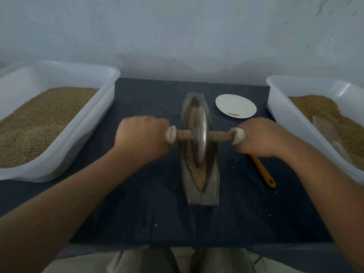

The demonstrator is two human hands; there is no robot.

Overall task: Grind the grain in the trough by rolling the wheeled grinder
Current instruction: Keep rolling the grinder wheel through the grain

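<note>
A narrow metal boat-shaped trough (211,186) lies lengthwise on a dark blue cloth, with tan grain (198,175) along its groove. A metal grinding wheel (200,138) stands upright in the groove near the trough's middle, on a wooden axle (217,135) with white-wrapped ends. My left hand (142,137) is closed around the axle's left end. My right hand (263,137) is closed around its right end. Grain shows both ahead of and behind the wheel.
A big white tub of brown grain (49,123) stands at the left, another white tub (323,115) with a scoop in it at the right. A white paper plate (235,105) lies far right of the trough. An orange tool handle (264,172) pokes out below my right hand.
</note>
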